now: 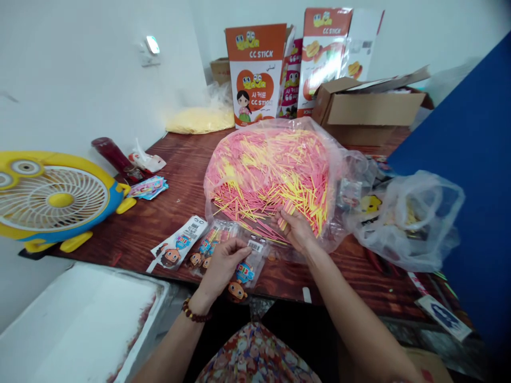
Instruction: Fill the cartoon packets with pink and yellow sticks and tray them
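Note:
My left hand [222, 265] pinches the top of a small clear packet [245, 272] with a cartoon face and barcode, near the table's front edge. A small bunch of thin pink and yellow sticks [286, 214] is between the fingers of my right hand [299, 230]. That hand is at the front of a large clear plastic bag [334, 154], which lies open with a heap of loose pink and yellow sticks [263, 181]. Left of my left hand lie several similar packets [213, 242], some with sticks inside, and a stack of flat packets [179, 244].
A yellow and blue fan [59, 199] stands at the left, near a dark red bottle [115, 157] and tissues [147, 161]. Printed cartons [257, 69] and an open cardboard box [371, 109] line the back. A white plastic bag [419, 223] sits at right, beside a blue panel [459, 133].

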`<state>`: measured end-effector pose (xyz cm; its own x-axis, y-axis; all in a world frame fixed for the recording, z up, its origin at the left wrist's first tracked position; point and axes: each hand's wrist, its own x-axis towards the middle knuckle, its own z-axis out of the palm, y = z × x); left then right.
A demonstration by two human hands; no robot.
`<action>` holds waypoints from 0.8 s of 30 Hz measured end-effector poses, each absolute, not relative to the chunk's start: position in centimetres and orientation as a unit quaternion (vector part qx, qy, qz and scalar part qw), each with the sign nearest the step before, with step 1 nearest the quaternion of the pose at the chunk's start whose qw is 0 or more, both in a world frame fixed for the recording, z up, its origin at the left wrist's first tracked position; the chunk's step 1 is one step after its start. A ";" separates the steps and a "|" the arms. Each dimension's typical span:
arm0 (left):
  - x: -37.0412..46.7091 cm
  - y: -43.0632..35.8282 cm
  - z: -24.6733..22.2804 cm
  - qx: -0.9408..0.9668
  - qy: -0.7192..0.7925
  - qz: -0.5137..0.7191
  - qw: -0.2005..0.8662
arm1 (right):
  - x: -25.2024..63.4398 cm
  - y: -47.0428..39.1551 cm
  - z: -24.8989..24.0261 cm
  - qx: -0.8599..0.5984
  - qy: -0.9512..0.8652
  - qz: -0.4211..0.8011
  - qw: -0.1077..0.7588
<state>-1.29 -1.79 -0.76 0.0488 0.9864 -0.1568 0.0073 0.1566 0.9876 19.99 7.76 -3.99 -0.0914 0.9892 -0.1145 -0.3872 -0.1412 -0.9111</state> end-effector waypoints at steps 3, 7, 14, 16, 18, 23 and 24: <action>-2.0 -2.1 -1.0 0.458 0.542 0.447 0.545 | 21.6 8.3 -5.1 -0.480 -0.453 0.560 0.500; -3.2 -2.5 -0.8 0.420 0.552 0.465 0.551 | 23.5 8.3 -6.2 -0.575 -0.664 0.344 0.332; -3.1 -2.5 -0.4 0.409 0.552 0.473 0.552 | 21.1 8.2 -4.6 -0.580 -0.793 0.162 0.091; -3.1 -2.6 -0.3 0.410 0.552 0.473 0.551 | 20.0 8.7 -4.6 -0.579 -0.794 0.162 0.087; -3.3 -2.7 -0.3 0.409 0.552 0.472 0.553 | 19.3 9.4 -4.9 -0.579 -0.793 0.165 0.093; -4.0 -3.0 -0.2 0.408 0.558 0.468 0.551 | 20.4 11.5 -5.4 -0.588 -0.770 0.194 0.152; -4.0 -3.0 -0.2 0.406 0.558 0.467 0.553 | 20.8 11.8 -5.6 -0.592 -0.746 0.230 0.200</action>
